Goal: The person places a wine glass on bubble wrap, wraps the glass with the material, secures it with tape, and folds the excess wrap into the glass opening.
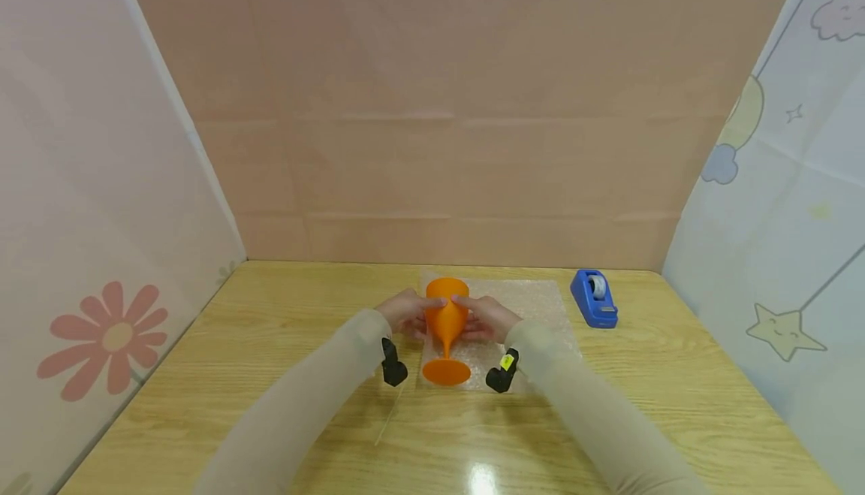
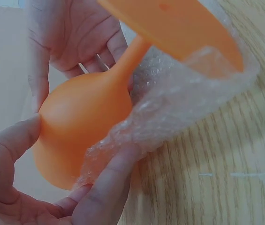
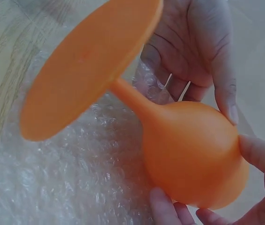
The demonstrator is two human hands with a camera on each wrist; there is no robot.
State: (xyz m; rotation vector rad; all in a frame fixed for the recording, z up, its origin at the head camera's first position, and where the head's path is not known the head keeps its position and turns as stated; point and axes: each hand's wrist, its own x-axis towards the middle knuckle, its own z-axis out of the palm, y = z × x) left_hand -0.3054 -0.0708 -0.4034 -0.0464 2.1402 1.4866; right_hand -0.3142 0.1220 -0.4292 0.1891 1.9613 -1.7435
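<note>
An orange goblet (image 1: 447, 321) lies on its side over a sheet of bubble wrap (image 1: 537, 296), with its round foot toward me. My left hand (image 1: 407, 313) holds the bowl from the left, thumb on top. In the left wrist view, the fingers (image 2: 106, 187) of that hand lift an edge of bubble wrap against the bowl. From the right, my right hand (image 1: 493, 318) grips the same bowl, its thumb near the left one. In the right wrist view, the right fingertips (image 3: 162, 206) curl under the bowl; part of them is hidden behind it.
A blue tape dispenser (image 1: 595, 298) stands to the right of the bubble wrap on the wooden table (image 1: 304, 405). A thin pale strip (image 1: 390, 416) lies near the left forearm. A brown panel (image 1: 432, 142) closes off the back, with patterned walls on both sides.
</note>
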